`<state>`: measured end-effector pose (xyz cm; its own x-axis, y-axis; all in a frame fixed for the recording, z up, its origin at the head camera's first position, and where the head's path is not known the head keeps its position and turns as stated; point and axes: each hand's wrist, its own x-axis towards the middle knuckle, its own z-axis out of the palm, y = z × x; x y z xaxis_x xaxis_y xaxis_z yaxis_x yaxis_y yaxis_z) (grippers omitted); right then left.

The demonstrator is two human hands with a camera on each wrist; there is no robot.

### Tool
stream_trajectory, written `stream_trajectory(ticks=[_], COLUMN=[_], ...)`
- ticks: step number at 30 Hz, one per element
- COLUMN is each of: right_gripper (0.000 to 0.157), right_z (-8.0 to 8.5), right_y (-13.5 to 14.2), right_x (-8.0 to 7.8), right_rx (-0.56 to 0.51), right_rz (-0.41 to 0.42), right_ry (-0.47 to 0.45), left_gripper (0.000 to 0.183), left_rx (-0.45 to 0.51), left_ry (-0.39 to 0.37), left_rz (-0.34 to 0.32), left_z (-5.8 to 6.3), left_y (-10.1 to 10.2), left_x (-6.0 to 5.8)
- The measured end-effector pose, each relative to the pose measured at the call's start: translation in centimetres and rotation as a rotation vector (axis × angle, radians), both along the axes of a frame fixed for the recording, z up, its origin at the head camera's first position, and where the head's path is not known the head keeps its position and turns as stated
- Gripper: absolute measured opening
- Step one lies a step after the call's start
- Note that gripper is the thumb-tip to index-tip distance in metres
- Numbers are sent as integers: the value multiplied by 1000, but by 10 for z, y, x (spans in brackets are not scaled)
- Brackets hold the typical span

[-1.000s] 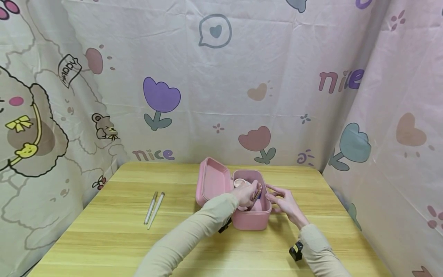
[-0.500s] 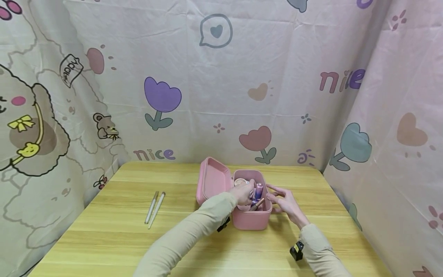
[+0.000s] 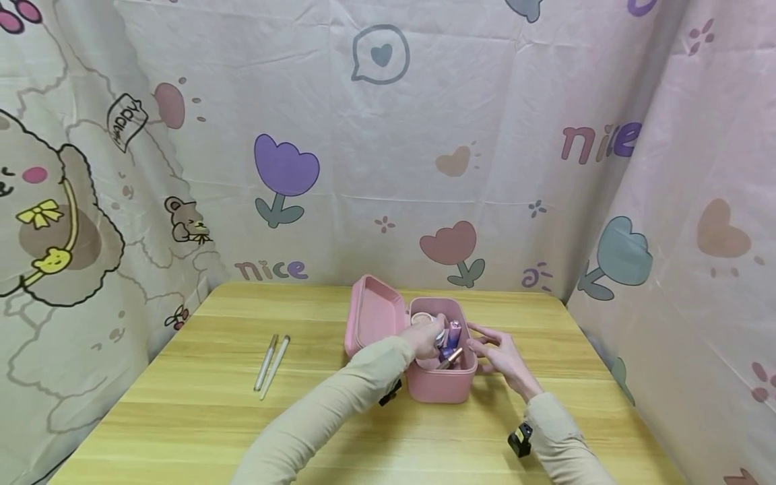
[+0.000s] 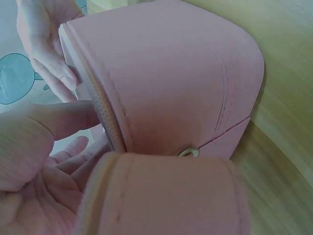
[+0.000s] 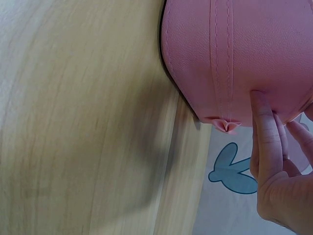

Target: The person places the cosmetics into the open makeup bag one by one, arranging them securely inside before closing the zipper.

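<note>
A pink zippered cosmetic case (image 3: 440, 387) stands with its lid (image 3: 378, 313) folded back to the left. My left hand (image 3: 424, 337) reaches down inside it; its fingertips are hidden, so what they touch cannot be seen. Beside that hand, in the case, are a shiny purple tube (image 3: 454, 332), a slim tube with a rose-gold end (image 3: 451, 358) and a round pale item (image 3: 422, 318). My right hand (image 3: 500, 353) touches the case's right side. In the right wrist view, straight fingers (image 5: 266, 127) press against the pink outer wall (image 5: 244, 63).
Two slender pale sticks, one with a brownish end (image 3: 265, 362) and one white (image 3: 275, 367), lie on the wooden table (image 3: 182, 404) to the left. A printed curtain (image 3: 364, 168) hangs behind and on both sides. A small black device (image 3: 519, 441) is at my right wrist.
The rose-gold tube, at my left fingers a second ago, now lies in the case's near right part. My left hand has shifted slightly left; the right hand holds its place.
</note>
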<state>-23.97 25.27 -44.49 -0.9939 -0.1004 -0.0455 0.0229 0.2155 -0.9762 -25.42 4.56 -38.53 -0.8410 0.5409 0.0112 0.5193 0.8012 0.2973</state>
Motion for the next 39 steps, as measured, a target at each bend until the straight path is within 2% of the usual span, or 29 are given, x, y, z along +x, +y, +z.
stream_trajectory(ticks=[6,11,15,20,23,26,28,31,35,37,39], right_gripper=[56,56,56,56,56,56,55,55,55,55,55], right_z=[1,1,0,0,0,0,0,0,0,0,0], right_y=[0,0,0,0,0,-1,-1,-1,-1,-1,-1], right_x=[0,0,0,0,0,1,1,1,1,1,1], right_rx=[-1,-1,0,1,-1,5,10,18,20,24,28], right_rz=[-3,0,-1,-9,-11,-17,-23,-31,-34,-37,-38], right_ry=[-9,-5,-6,-10,-14,-14,-13,-11,-12,-12,-12], left_gripper=[47,39,41,41,41,42,43,43,44,44,46], left_rx=[73,154,236,320,384,457,494,502,459,400,316], left_ry=[12,46,56,99,107,70,51,67,114,129,113], left_rz=[-44,-85,-106,-86,-38,21,64,144,289,369,454], left_z=[5,15,25,34,44,56,64,71,67,59,49], left_y=[-7,-16,-27,-45,-60,-79,-95,-125,-174,-199,-220], left_x=[1,1,0,1,3,3,1,-5,-15,-18,-20])
